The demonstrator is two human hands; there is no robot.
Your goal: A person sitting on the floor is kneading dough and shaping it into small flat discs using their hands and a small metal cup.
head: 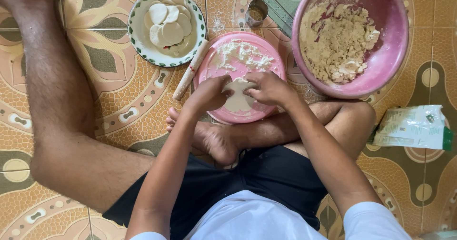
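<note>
A person sits on a patterned tile floor (119, 107) with both hands on a flat sheet of pale dough (238, 97) that lies on an upturned pink plate (209, 68). The left hand (209, 93) rests at the sheet's 9 o'clock edge, fingers curled down and bunched together, their tips pressing the dough's rim. The right hand (270, 88) sits at the sheet's 2 o'clock edge, fingers likewise bent and close together, pinching at the upper margin; whether they clamp a fold of dough or only press on it cannot be told. The dough shows in the gap between the two hands and runs down toward 6 o'clock below them, so most of the sheet lies under and just beneath the fingertips.

Loose flour and dough crumbs (243, 54) cover the plate at 12 o'clock from the hands. A wooden rolling pin (190, 71) leans against the plate's 9 o'clock side. At 10 o'clock stands a green-rimmed dish (138, 42) holding round cut dough discs (169, 23). A small metal ring cutter (257, 11) stands at 12 o'clock beyond the plate. At 2 o'clock a large pink bowl (395, 45) holds crumbly dough mix (333, 40). A white and green packet (414, 127) lies at 3 o'clock on the floor.
</note>
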